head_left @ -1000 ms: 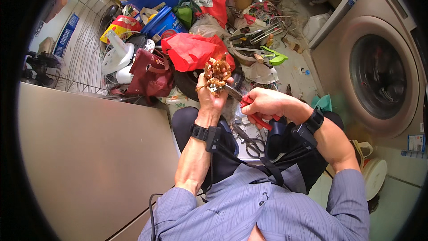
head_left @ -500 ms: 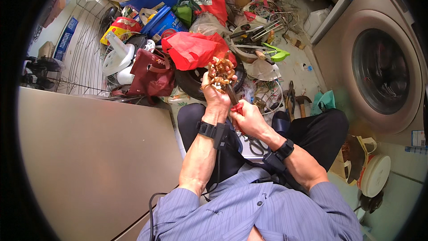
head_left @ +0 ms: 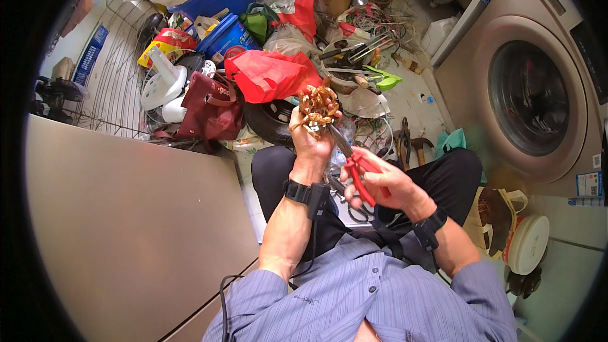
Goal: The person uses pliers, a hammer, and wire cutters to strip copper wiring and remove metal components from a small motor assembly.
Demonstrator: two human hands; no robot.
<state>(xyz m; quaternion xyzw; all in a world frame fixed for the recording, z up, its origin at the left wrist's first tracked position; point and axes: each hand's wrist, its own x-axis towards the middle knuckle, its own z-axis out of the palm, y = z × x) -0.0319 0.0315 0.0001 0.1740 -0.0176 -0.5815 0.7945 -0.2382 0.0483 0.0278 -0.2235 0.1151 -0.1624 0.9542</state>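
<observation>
My left hand [head_left: 311, 144] is closed around a tangled, copper-brown clump of curled strips [head_left: 318, 106], with a small whitish part at its lower edge; I cannot make out its exact kind. In my right hand [head_left: 396, 185] are red-handled pliers [head_left: 358, 177], their handles spread apart. The pliers' dark, narrow jaws reach up to the lower right of the clump; whether they grip it is too small to tell. Below my hands, dark-handled scissors [head_left: 360, 213] lie partly hidden between my knees. Other pliers [head_left: 404, 142] and a hammer [head_left: 420, 149] rest beyond my right knee.
A red plastic bag [head_left: 272, 76] lies over a black tyre [head_left: 266, 121] ahead, with a maroon bag [head_left: 212, 107] to its left. Blue tubs [head_left: 229, 37] and loose wires crowd the far floor. A washing machine [head_left: 456, 98] stands right; a large beige panel [head_left: 139, 215] fills the left.
My right hand has moved right and its grip has loosened, so the pliers' red handles now show spread apart. The clump stays in my left hand, nearly in place.
</observation>
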